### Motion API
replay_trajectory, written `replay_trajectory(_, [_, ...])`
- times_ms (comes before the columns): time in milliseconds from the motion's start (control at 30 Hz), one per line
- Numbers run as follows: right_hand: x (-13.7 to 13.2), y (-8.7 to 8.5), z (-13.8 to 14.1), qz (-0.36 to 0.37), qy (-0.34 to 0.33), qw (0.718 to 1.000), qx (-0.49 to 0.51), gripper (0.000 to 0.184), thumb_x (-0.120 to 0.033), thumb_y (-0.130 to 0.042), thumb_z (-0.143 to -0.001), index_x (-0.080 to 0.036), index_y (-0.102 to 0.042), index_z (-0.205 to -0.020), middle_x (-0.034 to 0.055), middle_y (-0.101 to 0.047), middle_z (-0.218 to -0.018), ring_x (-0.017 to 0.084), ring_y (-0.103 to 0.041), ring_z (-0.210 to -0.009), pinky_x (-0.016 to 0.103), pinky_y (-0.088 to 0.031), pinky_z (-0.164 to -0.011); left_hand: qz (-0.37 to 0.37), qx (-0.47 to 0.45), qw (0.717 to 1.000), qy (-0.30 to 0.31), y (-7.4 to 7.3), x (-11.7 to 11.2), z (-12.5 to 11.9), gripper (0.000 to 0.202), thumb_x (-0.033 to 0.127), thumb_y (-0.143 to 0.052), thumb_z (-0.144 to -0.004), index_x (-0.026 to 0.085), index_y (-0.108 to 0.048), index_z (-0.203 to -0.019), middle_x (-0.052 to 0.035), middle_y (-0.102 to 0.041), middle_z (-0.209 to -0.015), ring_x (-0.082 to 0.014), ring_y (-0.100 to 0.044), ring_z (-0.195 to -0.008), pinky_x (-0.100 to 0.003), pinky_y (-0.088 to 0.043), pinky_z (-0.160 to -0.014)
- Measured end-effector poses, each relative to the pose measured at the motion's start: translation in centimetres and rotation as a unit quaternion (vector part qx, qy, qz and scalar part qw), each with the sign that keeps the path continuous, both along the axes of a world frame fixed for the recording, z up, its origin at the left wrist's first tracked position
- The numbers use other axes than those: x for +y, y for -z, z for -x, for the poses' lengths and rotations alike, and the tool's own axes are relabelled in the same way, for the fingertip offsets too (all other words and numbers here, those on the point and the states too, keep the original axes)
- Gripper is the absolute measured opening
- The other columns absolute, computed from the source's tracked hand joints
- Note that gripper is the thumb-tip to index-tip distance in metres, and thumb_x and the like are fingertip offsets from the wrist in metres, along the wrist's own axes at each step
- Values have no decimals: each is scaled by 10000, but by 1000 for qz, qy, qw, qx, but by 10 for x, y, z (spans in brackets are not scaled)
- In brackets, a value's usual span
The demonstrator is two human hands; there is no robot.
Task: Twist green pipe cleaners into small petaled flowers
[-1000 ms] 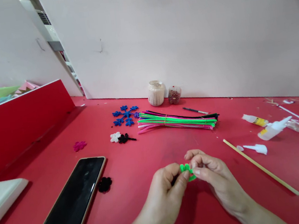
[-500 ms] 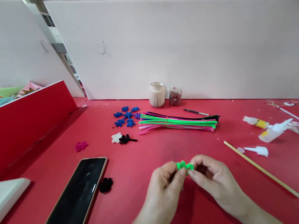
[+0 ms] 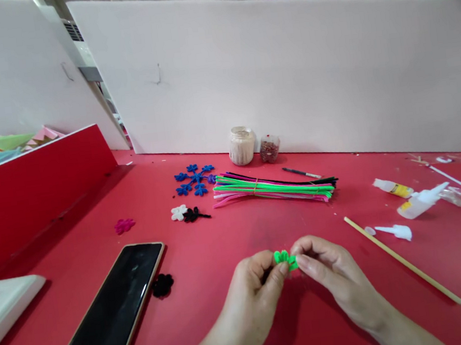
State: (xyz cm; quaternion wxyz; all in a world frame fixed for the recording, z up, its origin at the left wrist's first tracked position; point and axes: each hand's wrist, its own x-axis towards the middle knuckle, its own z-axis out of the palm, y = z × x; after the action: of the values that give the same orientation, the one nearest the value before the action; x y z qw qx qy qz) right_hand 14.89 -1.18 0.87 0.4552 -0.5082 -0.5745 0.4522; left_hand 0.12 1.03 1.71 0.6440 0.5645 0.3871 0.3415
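Green fuzzy stem, bent into small loops, makes up the piece (image 3: 284,258) at the centre of the head view, held just above the near part of the red table (image 3: 208,260). My left hand (image 3: 254,291) grips its left side between thumb and forefinger, probably to keep the bunched loops from springing apart; my right hand (image 3: 337,274) pinches the right end with its fingertips, a light grasp that seems suited to shaping so small a fold. Beyond them the pipe-cleaner bundle (image 3: 275,187) lies crosswise, banded — presumably so the stems stay together. To the left, the pink flower (image 3: 125,226), white flower (image 3: 178,212) and blue flower cluster (image 3: 197,178) lie apart from the hands, likely to leave room for working, while a black flower (image 3: 163,285) sits just beside the phone (image 3: 101,325). On the right are a wooden stick (image 3: 403,260) and a glue bottle (image 3: 423,201) lying on its side. Compared with half a second ago, the right-hand loop looks narrower and the right fingers reach straighter; the left grip is nearly unchanged — and the things on the table lie as they did.
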Motion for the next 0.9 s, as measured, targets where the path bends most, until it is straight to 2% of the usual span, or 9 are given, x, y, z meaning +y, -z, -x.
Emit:
replay_trajectory(300, [1, -1, 1, 9, 1, 998, -57, 166, -259, -444, -806, -196, -432, -652, -46, -354, -576, 108, -340, -532, 225, -330, -506, -14, 4, 1000, -9, 4, -1, -4, 223, 288, -457, -792, 143, -481, -625, 41, -350, -588, -97, -274, -563, -219, -251, -515])
replay_trajectory(633, [1, 0, 3, 30, -14, 999, -14, 166, -258, -432, -805, -197, -412, -652, -53, -317, -579, 104, -288, -530, 218, -291, -493, -6, -4, 1000, -23, -1, -3, -3, 238, 285, -467, -786, 144, -472, -595, 45, -319, -572, -95, -244, -549, -218, -234, -493])
replay_trajectory(900, [3, 2, 8, 45, -25, 998, 27, 182, -255, -444, -799, -184, -410, -635, -55, -308, -577, 98, -266, -544, 209, -274, -492, -20, 0, 999, -26, 5, -2, -2, 236, 293, -460, -796, 135, -485, -622, 44, -321, -583, -92, -249, -559, -219, -238, -500])
